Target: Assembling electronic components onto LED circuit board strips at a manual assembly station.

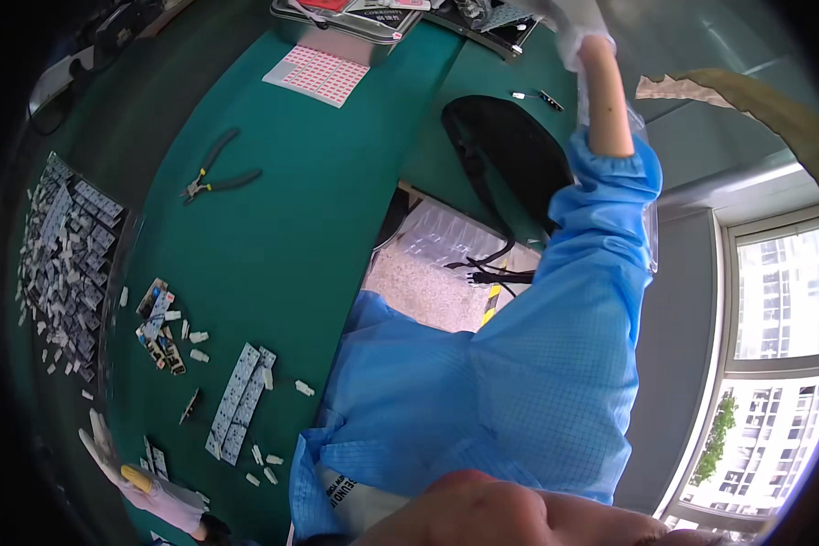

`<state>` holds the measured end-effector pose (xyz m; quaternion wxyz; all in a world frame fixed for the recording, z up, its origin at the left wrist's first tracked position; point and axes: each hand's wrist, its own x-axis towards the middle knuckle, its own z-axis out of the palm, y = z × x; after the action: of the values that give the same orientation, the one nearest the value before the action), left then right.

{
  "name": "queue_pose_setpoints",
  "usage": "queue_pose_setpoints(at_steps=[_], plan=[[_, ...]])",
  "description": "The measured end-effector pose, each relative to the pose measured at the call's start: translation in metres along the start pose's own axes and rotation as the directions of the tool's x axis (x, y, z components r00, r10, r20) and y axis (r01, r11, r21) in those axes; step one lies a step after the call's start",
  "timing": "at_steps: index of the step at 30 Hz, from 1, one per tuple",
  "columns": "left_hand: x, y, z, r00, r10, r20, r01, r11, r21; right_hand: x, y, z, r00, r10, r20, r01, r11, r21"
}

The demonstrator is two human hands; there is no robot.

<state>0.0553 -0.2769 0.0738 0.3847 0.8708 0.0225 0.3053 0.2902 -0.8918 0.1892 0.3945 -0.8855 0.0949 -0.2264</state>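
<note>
My left hand (150, 496), in a white glove with a yellow cover on one finger, is at the lower left. Its fingers are stretched out and apart, with nothing seen in them. Beside it lies a small grey circuit board strip (156, 458). Further right is a larger pair of grey board strips (237, 405), with small white connectors (270, 475) around it. My right arm, in a blue sleeve, reaches to the top right. My gloved right hand (581, 25) is cut off by the upper edge, its fingers hidden, near a black tray holding clear plastic.
Black-handled cutters (218, 173) lie on the green mat (273, 246). A heap of boards and connectors (68, 255) sits at far left. A metal box (341, 32) and red-marked label sheet (317, 75) are at the back. A black chair part (510, 150) stands right of the table.
</note>
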Motion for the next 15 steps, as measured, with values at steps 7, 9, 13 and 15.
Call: queue_pose_setpoints(at_steps=[7,9,13,15], plan=[[0.001,-0.01,0.008,0.995,-0.099,0.016,0.1,0.993,-0.055,0.051,0.329,-0.126,0.851,0.459,0.256,-0.514,0.829,0.219],[0.003,-0.004,0.011,0.994,-0.086,0.069,0.084,0.996,0.03,0.044,0.362,-0.107,0.927,0.345,0.148,-0.295,0.913,-0.282],[0.011,-0.014,0.012,0.975,-0.191,0.114,0.204,0.973,-0.112,0.051,0.4,-0.116,0.991,-0.131,-0.036,0.075,0.753,-0.654],[-0.002,-0.018,0.002,0.95,-0.294,0.109,0.308,0.938,-0.161,0.074,0.361,-0.112,0.986,0.023,-0.168,-0.145,0.632,-0.762]])
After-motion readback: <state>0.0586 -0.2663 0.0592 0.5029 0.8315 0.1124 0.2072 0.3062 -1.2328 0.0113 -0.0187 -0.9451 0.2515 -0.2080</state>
